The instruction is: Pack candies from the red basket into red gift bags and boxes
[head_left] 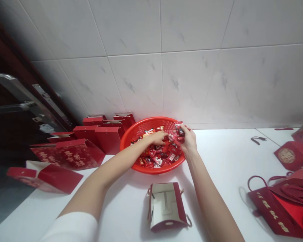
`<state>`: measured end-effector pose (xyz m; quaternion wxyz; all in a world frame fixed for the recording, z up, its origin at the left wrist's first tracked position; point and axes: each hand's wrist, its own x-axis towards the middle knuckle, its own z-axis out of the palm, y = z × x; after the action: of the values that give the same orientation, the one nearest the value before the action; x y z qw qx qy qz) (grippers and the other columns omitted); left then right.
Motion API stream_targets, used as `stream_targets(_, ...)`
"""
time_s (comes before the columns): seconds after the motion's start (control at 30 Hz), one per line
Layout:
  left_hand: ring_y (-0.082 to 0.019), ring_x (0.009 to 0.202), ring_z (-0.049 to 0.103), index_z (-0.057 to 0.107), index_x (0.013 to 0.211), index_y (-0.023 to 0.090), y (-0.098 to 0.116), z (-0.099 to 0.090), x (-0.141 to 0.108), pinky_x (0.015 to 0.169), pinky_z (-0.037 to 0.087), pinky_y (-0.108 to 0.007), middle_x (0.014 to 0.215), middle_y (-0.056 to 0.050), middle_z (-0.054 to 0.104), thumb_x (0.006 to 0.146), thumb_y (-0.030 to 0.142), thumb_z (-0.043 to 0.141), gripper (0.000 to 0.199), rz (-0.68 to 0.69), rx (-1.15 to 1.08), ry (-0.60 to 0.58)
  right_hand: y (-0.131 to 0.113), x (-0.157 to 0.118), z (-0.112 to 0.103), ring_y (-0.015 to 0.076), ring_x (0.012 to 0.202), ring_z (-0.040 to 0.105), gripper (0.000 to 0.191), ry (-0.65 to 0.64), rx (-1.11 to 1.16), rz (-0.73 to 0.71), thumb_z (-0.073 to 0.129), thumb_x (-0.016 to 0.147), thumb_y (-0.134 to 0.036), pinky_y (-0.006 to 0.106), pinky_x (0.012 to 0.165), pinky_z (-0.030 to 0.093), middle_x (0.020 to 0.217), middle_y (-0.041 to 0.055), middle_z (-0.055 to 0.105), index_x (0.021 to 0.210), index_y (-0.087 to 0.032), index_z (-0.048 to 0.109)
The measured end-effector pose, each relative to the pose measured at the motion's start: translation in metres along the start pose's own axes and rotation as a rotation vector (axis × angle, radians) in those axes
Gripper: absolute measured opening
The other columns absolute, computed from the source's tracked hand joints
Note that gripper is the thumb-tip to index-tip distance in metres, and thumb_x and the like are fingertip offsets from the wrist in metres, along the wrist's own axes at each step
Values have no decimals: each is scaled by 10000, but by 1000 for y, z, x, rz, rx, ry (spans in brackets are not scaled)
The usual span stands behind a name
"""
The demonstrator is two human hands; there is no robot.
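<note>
A red plastic basket [153, 170] with mesh sides holds many small wrapped candies [158, 161], mostly in red wrappers. My left hand [158, 137] reaches over the basket's rim, with fingers curled in at a candy; its fingertips are partly hidden. At the basket's right rim, my right hand [190, 139] is closed around several wrapped candies [179, 131], which show between thumb and fingers. In front of the basket, between my forearms, an open dark red gift box [168, 228] shows its white inside and has cord loops at its sides.
Several red paper gift boxes [107, 137] stand at the left, beside a dark door with a metal handle [12, 89]. At the right lie a dark red bag [275, 208] with gold characters, a red box [294, 155] and a small dark cord [258, 139]. A tiled wall [192, 84] rises behind the white table [222, 161].
</note>
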<state>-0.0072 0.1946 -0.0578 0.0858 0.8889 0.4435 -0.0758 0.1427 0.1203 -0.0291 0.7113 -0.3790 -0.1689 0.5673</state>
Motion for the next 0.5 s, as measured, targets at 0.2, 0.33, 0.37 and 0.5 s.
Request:
stream_targets(0.2,-284,1146,640,537,1406,181,7,11,7,965,492,-335,1419,-178,556,823,154,599,588,25,-23,47,3,4,-3,116,466,614,149,-37,19,14,753,719,-167,186,405,495,535,-31,657,680,-176,610)
stream_targets(0.33,-269,980,673,702,1134,175,5,6,9,886,509,-328,1122,-134,711,826,211,596,329,-21,-24,27,4,6,-6,121,467,622,177,-86,-7,-3,783,711,-208,194,432,512,533,-24,653,698,-175,610)
stream_targets(0.37,-263,969,673,719,1073,181,3,4,10,879,508,-321,1061,-116,729,825,207,589,282,-26,-30,27,4,5,-6,117,469,620,187,-91,-10,-11,792,705,-211,189,428,507,541,-25,654,697,-174,608)
stream_targets(0.5,-242,957,677,724,971,182,-10,-5,9,863,503,-310,1050,-100,739,874,222,515,234,-69,-84,43,1,0,-2,100,471,605,158,-55,-7,-14,758,721,-170,162,392,471,545,-29,646,669,-168,609)
